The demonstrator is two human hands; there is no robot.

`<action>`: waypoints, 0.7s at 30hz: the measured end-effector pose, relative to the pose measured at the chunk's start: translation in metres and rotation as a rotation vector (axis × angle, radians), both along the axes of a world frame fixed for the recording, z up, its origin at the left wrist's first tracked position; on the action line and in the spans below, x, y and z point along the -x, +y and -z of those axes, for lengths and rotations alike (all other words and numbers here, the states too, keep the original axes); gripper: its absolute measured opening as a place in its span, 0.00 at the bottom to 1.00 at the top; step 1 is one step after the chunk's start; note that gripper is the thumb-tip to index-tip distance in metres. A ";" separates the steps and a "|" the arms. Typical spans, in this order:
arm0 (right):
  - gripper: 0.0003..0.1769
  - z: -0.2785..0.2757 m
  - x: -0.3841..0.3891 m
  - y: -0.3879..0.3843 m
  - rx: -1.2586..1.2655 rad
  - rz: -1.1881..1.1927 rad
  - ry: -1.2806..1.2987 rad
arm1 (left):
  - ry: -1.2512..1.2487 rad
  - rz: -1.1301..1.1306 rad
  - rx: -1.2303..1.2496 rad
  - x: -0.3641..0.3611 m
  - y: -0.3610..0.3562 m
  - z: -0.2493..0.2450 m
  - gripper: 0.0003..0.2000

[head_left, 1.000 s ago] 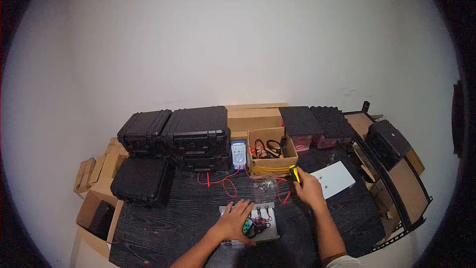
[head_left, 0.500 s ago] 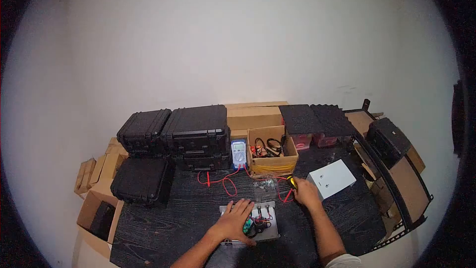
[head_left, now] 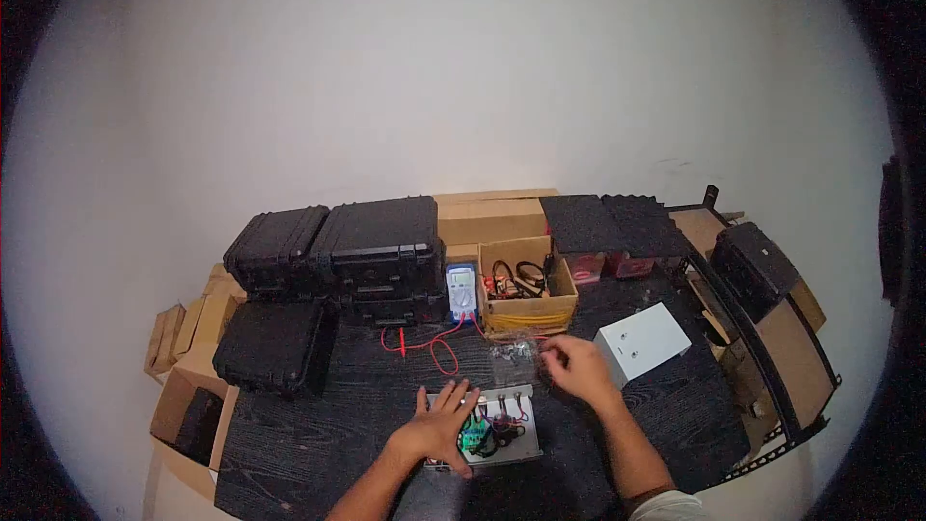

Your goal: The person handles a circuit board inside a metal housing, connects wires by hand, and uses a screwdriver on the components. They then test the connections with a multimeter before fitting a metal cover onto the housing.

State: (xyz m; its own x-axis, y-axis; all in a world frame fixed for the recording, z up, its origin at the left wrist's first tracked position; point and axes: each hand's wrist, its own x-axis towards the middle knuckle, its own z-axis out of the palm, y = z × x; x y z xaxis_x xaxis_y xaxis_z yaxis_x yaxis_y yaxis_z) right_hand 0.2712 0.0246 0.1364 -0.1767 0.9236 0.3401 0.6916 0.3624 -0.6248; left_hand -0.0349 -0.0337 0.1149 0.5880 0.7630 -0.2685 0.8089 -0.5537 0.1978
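My left hand (head_left: 434,431) lies with fingers spread over the left part of a shallow white metal case (head_left: 526,446). A green circuit board (head_left: 472,435) shows beside my thumb, with red and black wires running across the case. To the upper right, my right hand (head_left: 583,370) is closed, fingers curled and thumb pressed in. Whatever it holds, if anything, is hidden. Its fingertips are just right of a clear plastic bag of small metal parts (head_left: 514,355). Farther right stands a white box-shaped cover (head_left: 644,342) with two small round fittings on its face.
A blue multimeter (head_left: 462,291) with red leads (head_left: 442,355) stands behind the case. Beside it is a cardboard box of cables (head_left: 529,314). Black hard cases (head_left: 381,241) are stacked at the left. A metal-framed shelf (head_left: 762,357) borders the dark wood table (head_left: 318,444) on the right.
My right hand has shifted slightly left, toward the plastic bag. The yellow-and-black handle seen at its fingers no longer shows. My left hand has slid slightly left, exposing more of the circuit board.
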 end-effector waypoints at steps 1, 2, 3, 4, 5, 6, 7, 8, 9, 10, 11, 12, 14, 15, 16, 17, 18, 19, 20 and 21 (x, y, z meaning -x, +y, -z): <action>0.14 -0.002 0.005 -0.005 0.041 -0.074 -0.002 | 0.018 -0.017 0.033 -0.003 -0.002 -0.007 0.82; 0.15 -0.004 0.011 -0.009 0.041 -0.137 -0.041 | 0.036 -0.032 0.066 -0.005 -0.002 -0.011 0.82; 0.15 -0.005 0.018 -0.015 0.047 -0.203 -0.080 | 0.027 -0.034 0.069 -0.005 -0.003 -0.012 0.82; 0.15 -0.004 0.021 -0.019 0.052 -0.270 -0.122 | 0.015 -0.037 0.071 -0.005 -0.002 -0.012 0.82; 0.18 0.010 0.022 -0.017 0.037 -0.314 -0.194 | 0.004 -0.039 0.077 -0.004 -0.003 -0.011 0.82; 0.19 0.017 0.024 -0.015 0.019 -0.329 -0.220 | 0.006 -0.037 0.070 -0.003 -0.001 -0.010 0.82; 0.20 0.022 0.026 -0.013 0.002 -0.346 -0.248 | 0.006 -0.035 0.063 -0.003 0.000 -0.009 0.82; 0.21 0.027 0.027 -0.015 -0.011 -0.362 -0.274 | 0.008 -0.033 0.059 -0.002 -0.002 -0.006 0.82; 0.23 0.028 0.028 -0.015 0.039 -0.362 -0.310 | -0.018 -0.031 0.045 -0.002 -0.002 -0.003 0.81; 0.23 0.027 0.027 -0.012 0.056 -0.361 -0.328 | -0.031 -0.034 0.035 -0.001 -0.001 -0.003 0.81; 0.24 0.028 0.027 -0.013 0.079 -0.361 -0.342 | -0.043 -0.038 0.033 -0.001 -0.004 -0.002 0.81; 0.24 0.028 0.028 -0.013 0.096 -0.360 -0.356 | -0.053 -0.042 0.024 0.000 -0.004 -0.002 0.80; 0.23 0.026 0.029 -0.015 0.096 -0.356 -0.336 | -0.072 -0.052 0.016 0.001 -0.005 -0.005 0.79; 0.23 0.028 0.029 -0.014 0.085 -0.355 -0.335 | -0.078 -0.052 0.007 0.003 -0.004 -0.003 0.78; 0.22 0.028 0.029 -0.013 0.074 -0.352 -0.335 | -0.085 -0.050 -0.003 0.004 -0.003 -0.003 0.78; 0.23 0.029 0.028 -0.015 0.127 -0.345 -0.353 | -0.067 -0.068 -0.027 0.006 -0.004 -0.004 0.77; 0.23 0.023 0.030 -0.015 0.175 -0.335 -0.371 | -0.049 -0.084 -0.056 0.010 -0.004 -0.007 0.77; 0.23 0.017 0.031 -0.016 0.220 -0.325 -0.389 | -0.031 -0.100 -0.088 0.014 -0.002 -0.011 0.76; 0.25 0.013 0.032 -0.020 0.238 -0.316 -0.424 | -0.020 -0.128 -0.112 0.018 -0.001 -0.016 0.76; 0.26 0.009 0.033 -0.024 0.254 -0.308 -0.458 | -0.007 -0.156 -0.138 0.022 0.001 -0.021 0.76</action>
